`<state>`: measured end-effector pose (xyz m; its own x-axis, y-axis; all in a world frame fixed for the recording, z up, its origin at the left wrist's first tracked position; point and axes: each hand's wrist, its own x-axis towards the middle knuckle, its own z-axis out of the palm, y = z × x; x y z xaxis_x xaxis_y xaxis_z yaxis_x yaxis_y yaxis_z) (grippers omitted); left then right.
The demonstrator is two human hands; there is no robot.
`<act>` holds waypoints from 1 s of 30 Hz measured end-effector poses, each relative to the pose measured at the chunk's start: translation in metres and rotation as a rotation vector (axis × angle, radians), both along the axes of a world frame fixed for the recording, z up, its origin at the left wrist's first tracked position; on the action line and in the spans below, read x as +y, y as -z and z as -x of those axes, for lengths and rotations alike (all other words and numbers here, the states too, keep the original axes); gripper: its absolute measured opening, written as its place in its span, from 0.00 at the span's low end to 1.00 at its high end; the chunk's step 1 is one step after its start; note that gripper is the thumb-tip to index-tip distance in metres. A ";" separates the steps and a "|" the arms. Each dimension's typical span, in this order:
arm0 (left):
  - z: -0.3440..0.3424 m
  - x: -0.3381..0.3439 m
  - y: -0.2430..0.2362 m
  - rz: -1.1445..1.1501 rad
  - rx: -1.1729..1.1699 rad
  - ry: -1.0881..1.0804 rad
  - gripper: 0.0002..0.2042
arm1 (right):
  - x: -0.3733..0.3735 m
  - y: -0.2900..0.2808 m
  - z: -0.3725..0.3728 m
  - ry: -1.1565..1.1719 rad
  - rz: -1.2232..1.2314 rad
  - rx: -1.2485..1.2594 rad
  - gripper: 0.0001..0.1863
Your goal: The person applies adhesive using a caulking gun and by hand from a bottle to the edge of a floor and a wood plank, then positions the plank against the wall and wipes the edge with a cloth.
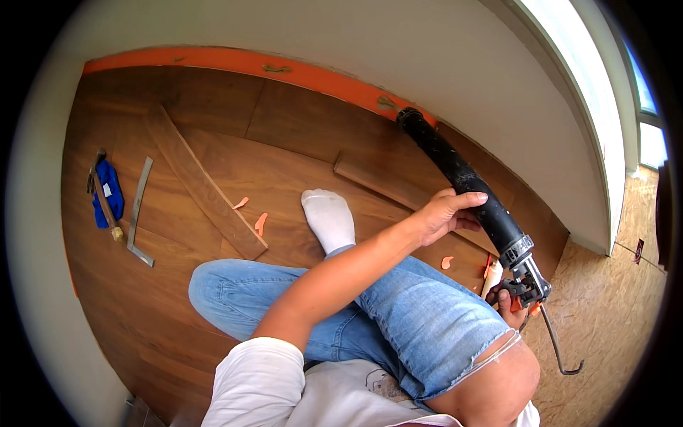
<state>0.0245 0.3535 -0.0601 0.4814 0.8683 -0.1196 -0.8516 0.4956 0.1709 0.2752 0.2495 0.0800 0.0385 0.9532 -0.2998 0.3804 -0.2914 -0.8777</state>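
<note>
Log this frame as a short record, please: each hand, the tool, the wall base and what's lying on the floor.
Left hand: around the barrel of a long black tubular caulking gun
Right hand: at its grip, partly hidden
Gun's front end: near the flat orange strip along the wall base; contact unclear
On strip: brown dabs
Floor, centre: loose brown wooden planks, small orange scraps
Floor, left: wooden-handled hammer, L-shaped metal square
</note>
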 end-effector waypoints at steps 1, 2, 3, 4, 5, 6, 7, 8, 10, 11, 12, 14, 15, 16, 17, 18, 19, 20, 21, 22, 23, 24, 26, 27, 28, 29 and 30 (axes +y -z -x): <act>-0.001 0.000 0.002 0.002 -0.007 0.002 0.17 | 0.000 0.000 -0.003 -0.017 0.011 -0.016 0.12; -0.001 0.001 0.002 0.002 -0.014 0.007 0.17 | 0.001 -0.001 -0.005 -0.032 0.020 -0.031 0.12; -0.001 0.001 0.002 0.001 -0.012 0.010 0.17 | 0.001 -0.001 -0.007 -0.048 0.010 -0.035 0.12; -0.001 0.000 0.003 0.001 -0.010 0.014 0.17 | 0.001 -0.002 -0.008 -0.065 0.000 -0.040 0.12; 0.000 -0.002 0.003 0.002 -0.006 0.019 0.17 | 0.001 -0.001 -0.009 -0.079 -0.008 -0.043 0.12; 0.001 -0.004 0.003 0.004 0.001 0.018 0.17 | 0.001 -0.003 -0.009 -0.087 0.007 -0.048 0.13; 0.002 -0.005 0.001 0.005 0.007 0.017 0.18 | 0.002 -0.006 -0.008 -0.096 0.022 -0.054 0.13; 0.003 -0.006 0.000 0.006 0.013 0.015 0.18 | 0.002 -0.009 -0.007 -0.105 0.036 -0.060 0.14; 0.003 -0.005 0.002 -0.005 0.004 -0.003 0.19 | 0.003 -0.007 0.009 -0.078 -0.036 -0.007 0.15; 0.003 -0.005 0.001 -0.013 -0.001 -0.014 0.19 | 0.003 -0.007 0.009 -0.070 -0.038 0.001 0.16; 0.003 -0.006 0.001 -0.012 0.006 -0.017 0.19 | 0.002 -0.006 0.009 -0.061 -0.042 0.010 0.17; 0.008 -0.007 -0.001 -0.008 0.011 -0.023 0.19 | 0.003 -0.005 -0.005 -0.049 0.026 -0.018 0.21; 0.007 -0.006 -0.001 -0.020 -0.004 -0.016 0.19 | 0.003 -0.008 -0.009 -0.077 0.030 0.001 0.23; 0.007 -0.005 0.000 -0.026 -0.012 -0.016 0.18 | 0.007 -0.008 -0.012 -0.112 0.041 0.025 0.25; 0.006 -0.004 0.001 -0.032 -0.021 -0.016 0.18 | 0.009 -0.009 -0.012 -0.148 0.051 0.049 0.27; 0.006 -0.004 0.001 -0.031 -0.034 -0.016 0.18 | 0.008 -0.015 -0.012 -0.203 0.070 -0.115 0.37; 0.004 -0.004 0.001 -0.031 -0.049 -0.012 0.18 | 0.008 -0.019 -0.009 -0.226 0.077 -0.200 0.38; 0.003 -0.004 0.001 -0.031 -0.063 -0.007 0.18 | 0.007 -0.020 -0.007 -0.231 0.076 -0.218 0.38; 0.002 -0.003 0.002 -0.034 -0.074 -0.007 0.18 | 0.007 -0.021 -0.006 -0.215 0.070 -0.193 0.39; 0.001 -0.002 0.003 -0.038 -0.087 -0.004 0.18 | 0.008 -0.020 -0.005 -0.201 0.067 -0.175 0.39; 0.000 -0.001 0.004 -0.041 -0.101 0.000 0.18 | 0.007 -0.020 -0.005 -0.189 0.065 -0.159 0.40; -0.002 -0.001 0.004 -0.038 -0.104 0.002 0.18 | 0.008 -0.020 -0.006 -0.180 0.063 -0.152 0.41; -0.002 0.000 0.003 -0.031 -0.107 0.000 0.18 | 0.010 -0.019 -0.007 -0.170 0.060 -0.141 0.42; -0.003 0.001 0.002 -0.037 -0.119 0.001 0.18 | 0.012 -0.019 -0.008 -0.165 0.059 -0.140 0.42; -0.004 0.001 0.004 -0.046 -0.125 -0.001 0.18 | 0.013 -0.019 -0.008 -0.167 0.057 -0.132 0.43; -0.006 0.002 0.006 -0.054 -0.131 -0.005 0.18 | 0.015 -0.016 -0.008 -0.167 0.054 -0.124 0.44; -0.008 0.003 0.008 -0.059 -0.146 -0.008 0.18 | 0.016 -0.016 -0.009 -0.169 0.049 -0.113 0.44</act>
